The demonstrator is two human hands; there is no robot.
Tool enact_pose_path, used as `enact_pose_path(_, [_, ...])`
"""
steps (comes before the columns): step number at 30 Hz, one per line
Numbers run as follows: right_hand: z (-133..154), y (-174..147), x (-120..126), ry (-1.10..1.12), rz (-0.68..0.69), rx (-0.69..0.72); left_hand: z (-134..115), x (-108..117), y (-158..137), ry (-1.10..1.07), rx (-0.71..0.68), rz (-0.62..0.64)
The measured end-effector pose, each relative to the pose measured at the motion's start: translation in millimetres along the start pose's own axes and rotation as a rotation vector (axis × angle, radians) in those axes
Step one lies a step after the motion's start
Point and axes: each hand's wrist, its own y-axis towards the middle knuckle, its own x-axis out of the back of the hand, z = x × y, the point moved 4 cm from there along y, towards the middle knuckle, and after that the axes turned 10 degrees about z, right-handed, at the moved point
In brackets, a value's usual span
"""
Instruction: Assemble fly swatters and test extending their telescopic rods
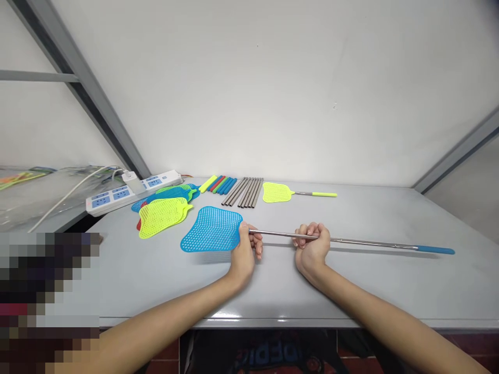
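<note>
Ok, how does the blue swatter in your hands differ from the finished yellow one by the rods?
The blue swatter has its metal shaft pulled out long; the yellow swatter has a short shaft. The blue one is gripped by the left hand at the head and the right hand on the shaft; the yellow one lies untouched. Both have mesh heads and handles matching their colour.

Loose swatter heads (166,210) lie piled near the surface's (351,291) back left corner, a power strip (132,191) behind them; metal rods (244,192) line the back edge, a finished swatter (296,193) to their right.
</note>
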Motion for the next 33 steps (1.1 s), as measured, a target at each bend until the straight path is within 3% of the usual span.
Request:
enact_pose_path(10, [-1,-1,-1,0.003,-0.040,-0.010,0,-2,0,-0.022,0.011,0.026])
enact_pose_path(33, [-8,-5,-4,-0.018,0.011,-0.057,-1,-15,-7,-0.020,0.007,0.079])
